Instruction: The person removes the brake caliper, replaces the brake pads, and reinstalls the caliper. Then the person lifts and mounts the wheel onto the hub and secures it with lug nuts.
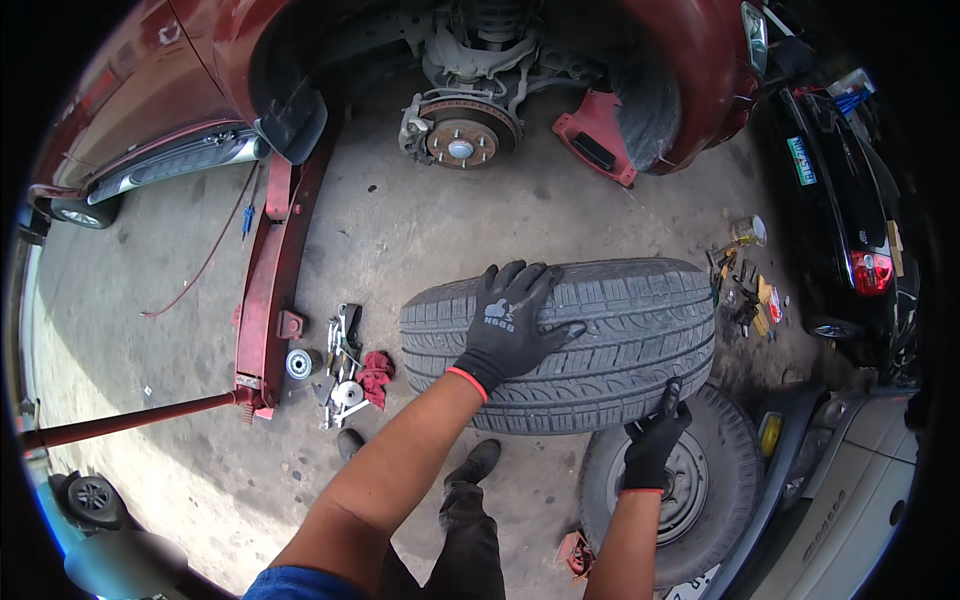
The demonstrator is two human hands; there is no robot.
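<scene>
A black tire (610, 330) stands on its tread in front of me, its grooved face turned up. My left hand (510, 318), in a black glove with a red cuff, lies across the tread with its fingers spread. At the tire's near right edge is my right hand (655, 440), gloved the same way. One digit of it reaches up onto the tread while the others curl at the sidewall. Under that hand a second tire on a grey steel wheel (725, 480) lies flat on the floor, partly covered by the first tire and my arm.
Ahead, a red vehicle (225, 50) shows a bare brake disc and hub (460, 140). A red floor jack (265, 290) stands left, its handle (150, 420) stretching sideways. Tools and a red rag (376, 378) lie nearby. More tools, a can (748, 231) and parked cars are right.
</scene>
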